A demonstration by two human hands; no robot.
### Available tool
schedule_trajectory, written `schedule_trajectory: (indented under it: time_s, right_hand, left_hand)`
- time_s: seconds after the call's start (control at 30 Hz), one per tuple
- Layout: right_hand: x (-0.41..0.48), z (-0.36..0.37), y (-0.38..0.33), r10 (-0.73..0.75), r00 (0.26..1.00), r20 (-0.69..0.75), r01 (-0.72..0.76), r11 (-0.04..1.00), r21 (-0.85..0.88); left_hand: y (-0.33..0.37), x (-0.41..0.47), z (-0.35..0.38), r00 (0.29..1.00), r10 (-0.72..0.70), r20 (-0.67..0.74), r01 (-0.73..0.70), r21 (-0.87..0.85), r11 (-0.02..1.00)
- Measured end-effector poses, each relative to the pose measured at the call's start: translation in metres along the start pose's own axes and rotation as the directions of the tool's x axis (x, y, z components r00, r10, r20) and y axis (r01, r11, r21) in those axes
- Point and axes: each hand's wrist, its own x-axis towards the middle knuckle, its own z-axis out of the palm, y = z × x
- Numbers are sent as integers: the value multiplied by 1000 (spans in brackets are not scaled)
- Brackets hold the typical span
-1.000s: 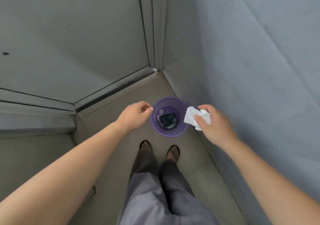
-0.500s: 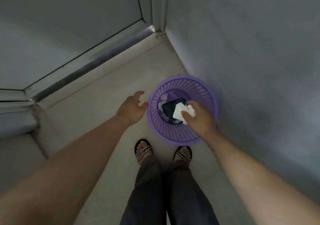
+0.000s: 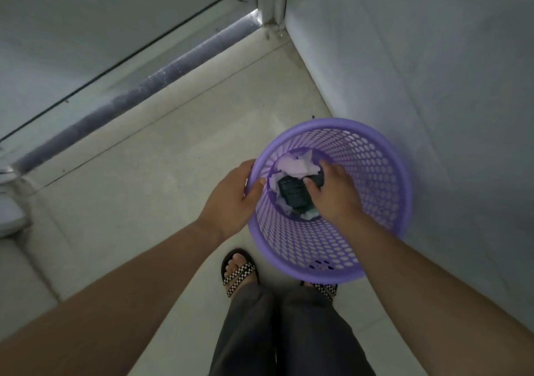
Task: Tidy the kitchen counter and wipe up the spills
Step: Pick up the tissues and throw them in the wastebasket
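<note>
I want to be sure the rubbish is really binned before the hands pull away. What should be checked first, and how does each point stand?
1. Right hand inside the purple basket: ok.
2. Left hand steadying the basket's rim: ok.
3. White paper released by the right hand: cannot tell, the palm faces down.
4. Crumpled paper and a dark packet lie at the bottom: ok.
5. Basket upright on the floor: ok.

The floor (image 3: 161,173) was pale and smooth. A grey wall (image 3: 419,57) stood on the right, meeting a door track (image 3: 161,72) in a dim corner.
</note>
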Motion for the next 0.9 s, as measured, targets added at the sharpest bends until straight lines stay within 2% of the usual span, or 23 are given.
schedule_trajectory:
  time_s: [0.13,0.23,0.3,0.4,0.47,0.63,0.77,0.9]
  right_hand:
    - [-38,-16,-3,46,996,77,-51,997,64]
    - [-82,-43,-16,54,992,113,-74,980,187]
    - [-118,-68,-30,51,994,97,-77,955,285]
    - [-179,-113,-54,84,990,114,-128,870,476]
    - [-222,-148,-71,64,993,104,-110,841,530]
    - [-338,-240,-113,-22,999,48,-9,825,565]
    - [-431,-301,-140,-92,996,-14,83,805,587]
    - [-509,-340,-155,-206,973,-107,231,827,512]
  left_hand:
    - [17,-1,-15,988,-133,74,124,113,986]
    - [40,-12,-37,968,-244,53,235,140,962]
    - [67,-27,-54,965,-262,31,255,142,956]
    - [124,-61,-83,968,-250,20,247,94,965]
    - [166,-92,-106,976,-218,26,217,44,975]
    - [259,-199,-167,985,-172,1,171,-70,983]
    - [313,-293,-208,992,-124,-28,122,-60,991]
    - [356,-375,-240,996,-71,-51,65,-98,993]
